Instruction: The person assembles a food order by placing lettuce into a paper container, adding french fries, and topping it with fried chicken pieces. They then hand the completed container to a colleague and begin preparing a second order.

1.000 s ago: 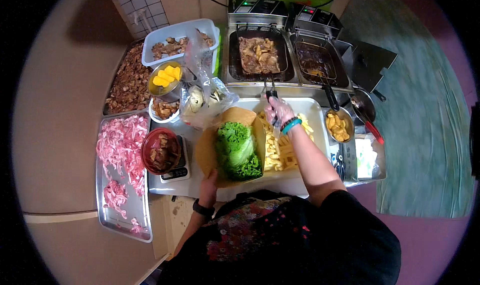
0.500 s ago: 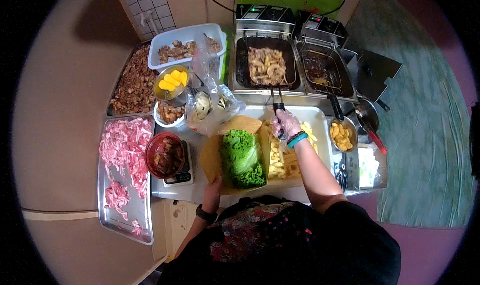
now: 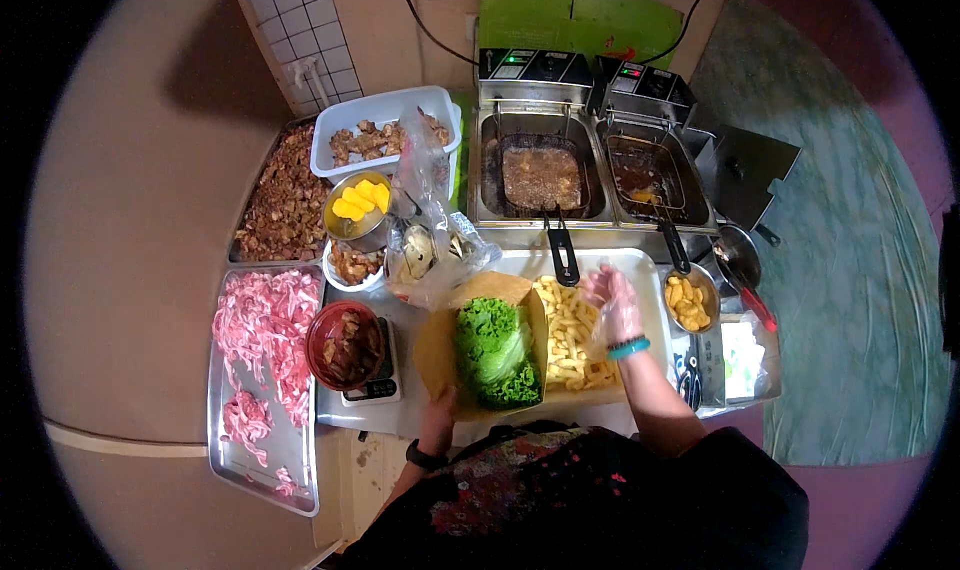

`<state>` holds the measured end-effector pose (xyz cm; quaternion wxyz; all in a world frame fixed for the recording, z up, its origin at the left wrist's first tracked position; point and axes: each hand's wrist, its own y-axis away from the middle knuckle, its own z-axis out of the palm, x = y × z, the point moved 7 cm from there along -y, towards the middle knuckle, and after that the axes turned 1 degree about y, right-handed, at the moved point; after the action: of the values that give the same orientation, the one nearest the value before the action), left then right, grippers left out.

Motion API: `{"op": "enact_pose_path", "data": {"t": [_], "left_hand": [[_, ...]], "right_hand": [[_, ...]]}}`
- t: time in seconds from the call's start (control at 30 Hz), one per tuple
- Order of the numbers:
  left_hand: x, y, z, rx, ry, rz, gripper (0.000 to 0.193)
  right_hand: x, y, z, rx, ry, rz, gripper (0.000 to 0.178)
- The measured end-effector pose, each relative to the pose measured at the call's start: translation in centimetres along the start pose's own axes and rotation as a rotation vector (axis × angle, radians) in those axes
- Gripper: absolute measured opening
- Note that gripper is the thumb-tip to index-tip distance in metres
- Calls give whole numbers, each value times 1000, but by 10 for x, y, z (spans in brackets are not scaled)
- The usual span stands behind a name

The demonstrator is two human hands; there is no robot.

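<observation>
A pale bench (image 3: 385, 418) stands before a tan wall (image 3: 400, 35). Near the middle of its front edge, an open brown paper box (image 3: 432, 345) holds green lettuce (image 3: 495, 350), its long axis running away from you. Your left hand (image 3: 438, 410), the nearer one, grips the box's near left corner, most of its fingers hidden. Right of the box, a white tray (image 3: 648, 290) carries fries (image 3: 570, 320). Over the tray's right half, your gloved right hand (image 3: 615, 305) is loosely spread and empty, the box off to its left. Just left of those fingertips, a black basket handle (image 3: 563, 255) points toward you from the fryer (image 3: 545, 233) at the bench's back edge.
</observation>
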<state>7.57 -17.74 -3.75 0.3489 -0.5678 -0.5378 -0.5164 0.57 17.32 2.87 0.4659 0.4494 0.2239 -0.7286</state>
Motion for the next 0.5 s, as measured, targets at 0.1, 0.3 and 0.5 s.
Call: {"op": "enact_pose_path", "data": {"t": [0.1, 0.3, 0.5], "left_hand": [[-15, -2, 3, -9, 180, -63, 37], [-13, 0, 4, 33, 170, -51, 39], [-6, -1, 1, -44, 51, -172, 42]], "right_hand": [[-14, 41, -27, -23, 547, -273, 22], [-35, 106, -24, -222, 1265, -527, 26], [-13, 110, -26, -259, 1542, -755, 33]]}}
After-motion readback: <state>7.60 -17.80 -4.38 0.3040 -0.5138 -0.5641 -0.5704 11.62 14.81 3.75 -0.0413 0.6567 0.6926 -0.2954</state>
